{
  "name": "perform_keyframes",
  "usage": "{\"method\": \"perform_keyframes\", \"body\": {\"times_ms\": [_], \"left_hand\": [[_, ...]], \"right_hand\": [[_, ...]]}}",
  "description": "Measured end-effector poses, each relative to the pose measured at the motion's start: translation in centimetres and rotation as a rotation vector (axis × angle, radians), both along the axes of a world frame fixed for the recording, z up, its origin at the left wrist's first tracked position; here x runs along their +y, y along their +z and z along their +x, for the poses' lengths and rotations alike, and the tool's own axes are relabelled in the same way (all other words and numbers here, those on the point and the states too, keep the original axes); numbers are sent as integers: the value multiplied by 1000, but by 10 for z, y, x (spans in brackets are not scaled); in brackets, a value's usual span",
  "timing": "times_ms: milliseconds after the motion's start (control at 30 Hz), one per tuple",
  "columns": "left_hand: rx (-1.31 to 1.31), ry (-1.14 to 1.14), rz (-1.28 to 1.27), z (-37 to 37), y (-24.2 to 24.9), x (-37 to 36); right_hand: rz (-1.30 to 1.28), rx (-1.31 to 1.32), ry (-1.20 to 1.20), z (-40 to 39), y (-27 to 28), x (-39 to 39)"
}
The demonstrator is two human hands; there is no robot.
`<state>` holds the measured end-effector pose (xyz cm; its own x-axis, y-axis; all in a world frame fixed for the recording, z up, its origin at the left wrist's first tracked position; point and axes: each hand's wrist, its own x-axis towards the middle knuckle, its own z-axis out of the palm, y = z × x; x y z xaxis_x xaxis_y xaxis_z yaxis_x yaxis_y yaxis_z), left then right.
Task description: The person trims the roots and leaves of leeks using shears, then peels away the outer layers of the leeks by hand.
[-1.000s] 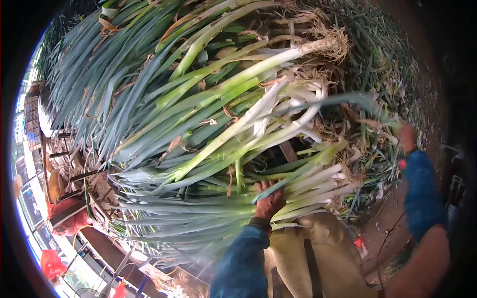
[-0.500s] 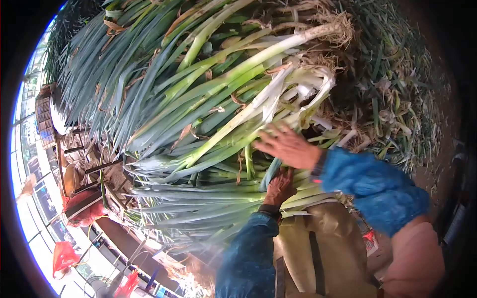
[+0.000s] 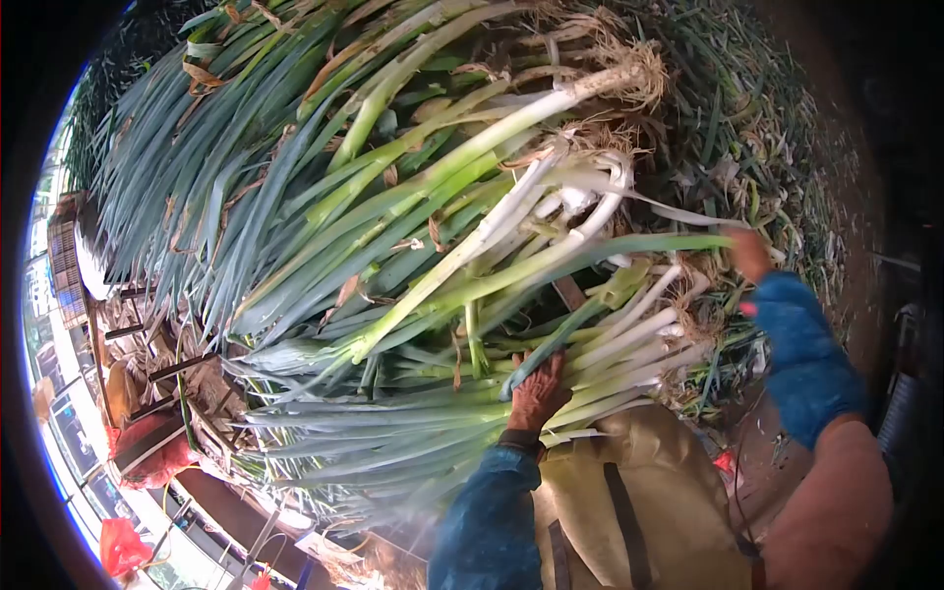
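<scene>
Long green onions with white stems and dark green leaves lie in a big heap (image 3: 393,197). My left hand (image 3: 539,393) is down on the nearest green onions (image 3: 629,379), its fingers closed round stalks around their middle. Out at the right, my right hand (image 3: 752,254) grips the end of a long green leaf strip (image 3: 639,243), which stretches from it to the left over the heap. A thin whitish strip (image 3: 678,210) also runs up to that hand. A bent white stem (image 3: 615,202) sits just beyond the leaf strip.
Leaf scraps and trimmings (image 3: 796,187) cover the ground on the right. A tan apron (image 3: 639,492) spans my lap. A wooden frame (image 3: 182,369), a red sack (image 3: 152,447) and a woven basket (image 3: 67,261) stand on the left.
My right hand has swung from above the stems out to the right and now holds a leaf strip. The left hand stays on the stalks. The view has shifted slightly.
</scene>
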<state>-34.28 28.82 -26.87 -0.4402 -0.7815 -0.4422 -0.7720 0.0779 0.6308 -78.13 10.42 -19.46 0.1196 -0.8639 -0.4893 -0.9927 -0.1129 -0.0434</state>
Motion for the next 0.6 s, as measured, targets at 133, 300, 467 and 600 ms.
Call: {"method": "perform_keyframes", "body": {"times_ms": [133, 300, 467, 600], "left_hand": [[43, 81, -23, 3, 8, -10], [1, 9, -3, 1, 7, -8], [-26, -31, -57, -2, 14, -6], [-69, -107, 97, 0, 40, -1]], "right_hand": [[52, 909, -203, -248, 96, 45], [-313, 11, 434, -71, 69, 30], [-203, -480, 774, 250, -25, 48], [-93, -431, 870, 325, -53, 69]]}}
